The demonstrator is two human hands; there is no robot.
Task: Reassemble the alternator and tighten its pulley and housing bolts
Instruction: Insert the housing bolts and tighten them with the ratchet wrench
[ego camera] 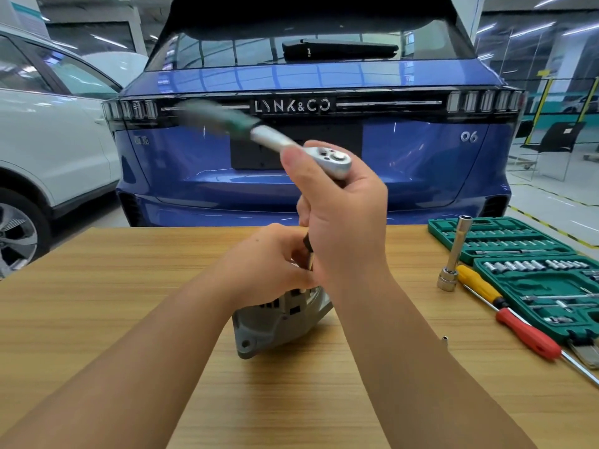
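Two screwdrivers (505, 314) and our socket set (531, 277) lie right; our right hand (346, 218) grips the ratchet (291, 140), left hand (269, 260) holds the alternator (278, 322) on the wooden table (129, 286).

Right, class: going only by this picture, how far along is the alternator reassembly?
Done: the alternator housing looks joined, standing on the table.
In hand: the right hand grips the head of the ratchet, whose handle is motion-blurred, on an extension running down to the alternator; the left hand holds that extension at the top of the housing.
Left: which bolts remain is hidden by the hands.
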